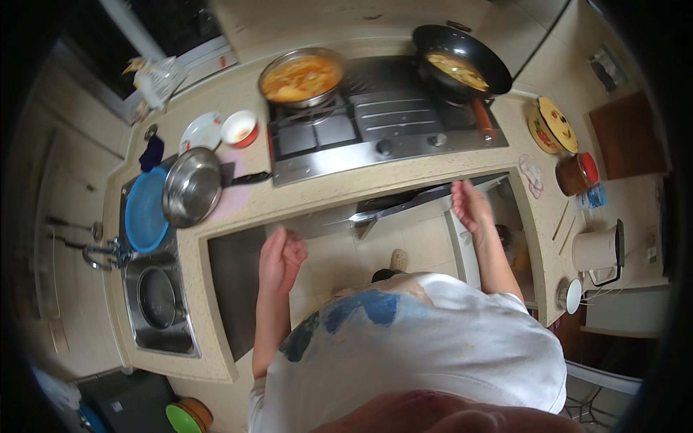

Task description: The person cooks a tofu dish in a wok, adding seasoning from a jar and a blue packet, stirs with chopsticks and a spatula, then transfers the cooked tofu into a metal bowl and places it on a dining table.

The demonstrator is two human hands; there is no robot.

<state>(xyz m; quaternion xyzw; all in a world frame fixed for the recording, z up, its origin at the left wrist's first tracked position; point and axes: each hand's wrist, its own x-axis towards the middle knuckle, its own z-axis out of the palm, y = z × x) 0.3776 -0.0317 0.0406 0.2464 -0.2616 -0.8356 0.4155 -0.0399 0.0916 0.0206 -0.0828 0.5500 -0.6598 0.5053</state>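
Note:
My left hand hangs before the counter's front edge, slightly blurred, with fingers curled and nothing visible in them. My right hand is at the right end of a dark, shiny-edged cabinet front below the stove; its fingers are close together, and contact with the panel cannot be made out. On the gas stove stand a steel pan of orange-red soup or stew and a black wok with pale sliced food in liquid. The wok's wooden handle points towards me.
Left, an empty steel frying pan overlaps a blue basin by the sink. A plate and bowl sit behind. Right are a yellow enamel pot, red-lidded jar, chopsticks and kettle. An open cabinet adjoins my right arm.

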